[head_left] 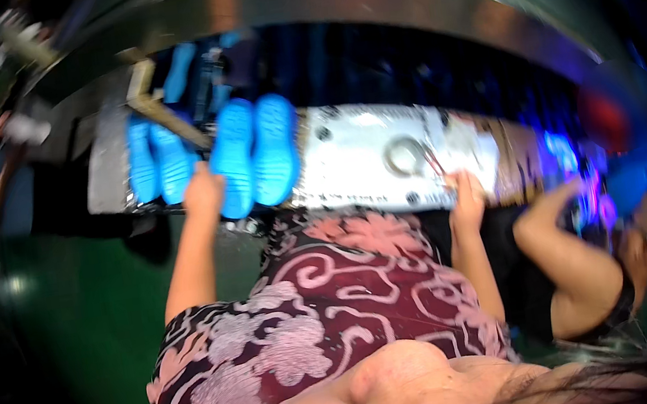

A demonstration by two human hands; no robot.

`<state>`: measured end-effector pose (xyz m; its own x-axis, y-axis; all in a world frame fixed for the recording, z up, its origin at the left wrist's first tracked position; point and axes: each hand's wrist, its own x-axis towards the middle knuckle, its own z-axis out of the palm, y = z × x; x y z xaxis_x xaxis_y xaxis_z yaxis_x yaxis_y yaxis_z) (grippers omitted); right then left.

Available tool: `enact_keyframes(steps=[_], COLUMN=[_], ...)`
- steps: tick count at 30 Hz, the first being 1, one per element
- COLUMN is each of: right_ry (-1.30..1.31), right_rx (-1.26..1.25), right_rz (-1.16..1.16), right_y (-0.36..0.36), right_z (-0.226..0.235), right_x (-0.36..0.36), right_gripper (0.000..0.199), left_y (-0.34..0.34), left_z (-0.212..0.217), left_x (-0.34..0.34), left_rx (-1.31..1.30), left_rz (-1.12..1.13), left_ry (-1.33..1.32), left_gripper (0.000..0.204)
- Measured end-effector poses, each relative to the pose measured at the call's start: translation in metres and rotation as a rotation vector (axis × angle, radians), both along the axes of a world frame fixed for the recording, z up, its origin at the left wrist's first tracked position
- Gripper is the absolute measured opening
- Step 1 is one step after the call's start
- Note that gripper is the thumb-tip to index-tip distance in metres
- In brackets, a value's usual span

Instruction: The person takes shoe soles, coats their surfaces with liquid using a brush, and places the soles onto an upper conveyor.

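Observation:
Several bright blue shoe soles lie side by side, treaded faces up, at the left of the work surface. My left hand (204,189) is closed at the left edge of one blue shoe sole (234,165); its fingertips are partly hidden and blurred. Another sole (275,149) lies just right of that one, with a pair (156,159) to the left. Over a white printed sheet (350,157), my right hand (467,190) pinches a slim tool (433,160) with a dark reddish shaft. Near its tip is a grey ring-shaped thing (404,157).
Beyond the sheet runs a dark belt (370,63) carrying more blue soles (179,72). A pale angled bar (162,113) stands over the left soles. Close on my right sits a co-worker (580,265), beside purple-blue lights (574,158). Another person's arm (0,194) shows far left.

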<state>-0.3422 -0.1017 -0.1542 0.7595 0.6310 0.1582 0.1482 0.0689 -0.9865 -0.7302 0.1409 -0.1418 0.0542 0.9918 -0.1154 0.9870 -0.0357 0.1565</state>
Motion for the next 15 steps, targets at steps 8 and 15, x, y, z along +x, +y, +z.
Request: enact_keyframes(steps=[8, 15], right_ry=[-0.103, -0.628], right_rx=[-0.120, -0.176], right_rz=[0.094, 0.130], right_y=[0.045, 0.064], right_z=[-0.005, -0.019], right_x=[0.019, 0.024], right_gripper=[0.022, 0.018], left_y=[-0.009, -0.051], left_z=[0.005, 0.005], left_x=[-0.003, 0.033], left_rx=[-0.540, -0.995], left_rz=[0.321, 0.342], left_ry=[-1.473, -1.788], left_gripper=[0.037, 0.038])
